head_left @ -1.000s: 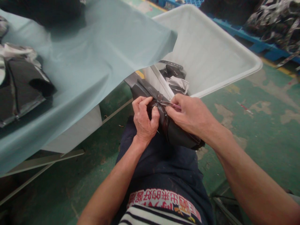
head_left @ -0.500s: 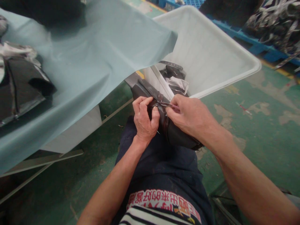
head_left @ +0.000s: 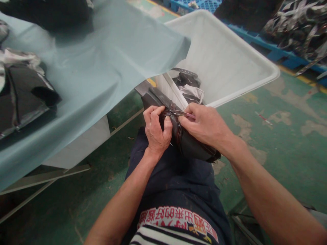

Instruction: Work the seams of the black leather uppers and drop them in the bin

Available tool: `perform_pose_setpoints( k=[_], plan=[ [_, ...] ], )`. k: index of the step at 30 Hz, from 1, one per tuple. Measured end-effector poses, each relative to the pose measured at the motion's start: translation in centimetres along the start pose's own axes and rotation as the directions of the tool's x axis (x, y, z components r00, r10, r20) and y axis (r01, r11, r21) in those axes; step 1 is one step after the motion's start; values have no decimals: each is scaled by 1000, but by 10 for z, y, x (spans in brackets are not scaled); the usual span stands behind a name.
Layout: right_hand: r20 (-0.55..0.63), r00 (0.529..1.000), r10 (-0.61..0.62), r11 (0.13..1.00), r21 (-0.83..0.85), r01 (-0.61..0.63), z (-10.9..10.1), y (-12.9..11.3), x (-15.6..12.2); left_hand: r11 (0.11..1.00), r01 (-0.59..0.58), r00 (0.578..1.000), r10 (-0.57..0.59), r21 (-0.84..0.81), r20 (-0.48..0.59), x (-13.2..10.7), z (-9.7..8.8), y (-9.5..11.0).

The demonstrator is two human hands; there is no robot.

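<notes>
A black leather-like piece (head_left: 195, 144) with brown seams lies across my lap, its far end reaching toward the table. My left hand (head_left: 156, 127) pinches a strap or folded seam on it between thumb and fingers. Closed around a slim tool (head_left: 189, 115) with a pinkish handle and a thin metal end, my right hand (head_left: 206, 122) keeps its tip against the brown-edged seam crossing, close to the left fingertips. The exact kind of tool is not clear. A thin pale thread or pin shows below the left thumb.
A table under a blue-grey sheet (head_left: 102, 64) fills the left, bearing black sewn pieces (head_left: 28, 92). Beyond my hands stands a white bin (head_left: 224, 58) with black and silvery scraps (head_left: 190, 88) inside. A blue pallet (head_left: 283, 58) carries piled straps (head_left: 301, 27) at the upper right.
Both hands stay at the same seam with almost the same grip. The view has shifted slightly, so the bin and pallet sit a little further left.
</notes>
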State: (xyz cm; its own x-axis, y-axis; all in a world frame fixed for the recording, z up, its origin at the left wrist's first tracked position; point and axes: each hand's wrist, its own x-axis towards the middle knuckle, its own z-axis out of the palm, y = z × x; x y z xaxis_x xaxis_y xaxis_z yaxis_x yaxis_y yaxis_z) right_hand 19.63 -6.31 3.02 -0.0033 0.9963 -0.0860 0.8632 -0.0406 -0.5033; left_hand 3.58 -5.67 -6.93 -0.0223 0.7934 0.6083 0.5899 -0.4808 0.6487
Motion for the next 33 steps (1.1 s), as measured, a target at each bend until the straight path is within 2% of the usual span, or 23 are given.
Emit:
perform_pose_setpoints(
  k=[8,24,33],
  plan=[
    [-22,999,28,998,54,-27,0,-1,0,1000,22,999,-22,17,32,-1,0,-2],
    [-25,1000,1,985,-175,-6,1,-9,-7,1000,11,1000,-11,-10,10,-2,1,-3],
    [-117,993,31,999,21,-28,10,1,-6,1000,17,1000,-17,-11,13,-2,1,-1]
  ],
)
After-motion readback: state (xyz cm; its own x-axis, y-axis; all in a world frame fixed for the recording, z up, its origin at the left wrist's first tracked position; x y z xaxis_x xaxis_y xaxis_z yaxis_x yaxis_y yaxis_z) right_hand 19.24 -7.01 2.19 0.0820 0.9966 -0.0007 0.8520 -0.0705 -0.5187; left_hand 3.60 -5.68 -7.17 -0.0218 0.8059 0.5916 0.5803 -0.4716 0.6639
